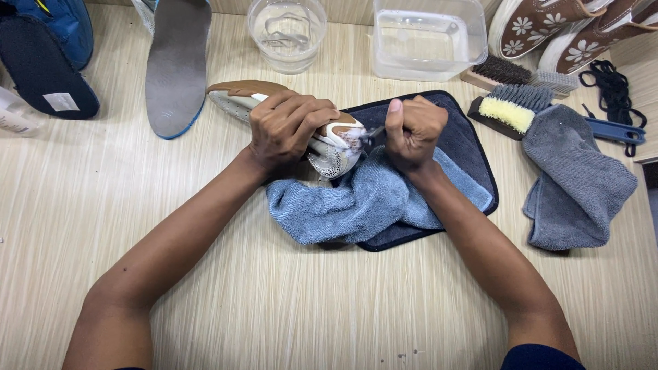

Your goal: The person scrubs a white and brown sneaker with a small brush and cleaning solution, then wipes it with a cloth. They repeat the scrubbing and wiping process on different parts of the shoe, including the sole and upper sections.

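My left hand (288,130) grips a white and brown shoe (236,96) lying on its side, toe pointing right. My right hand (411,130) is closed in a fist around a small brush (372,134), whose dark tip presses on the shoe's toe. Under the toe lies a crumpled blue towel (356,205), which rests on a dark blue mat (469,147).
A grey insole (177,65) and a dark insole (41,75) lie at the back left. A round glass bowl (288,31) and a clear plastic tub (425,38) hold water. Brushes (510,109), a grey cloth (576,181), black laces (613,85) and flowered shoes (548,27) sit right.
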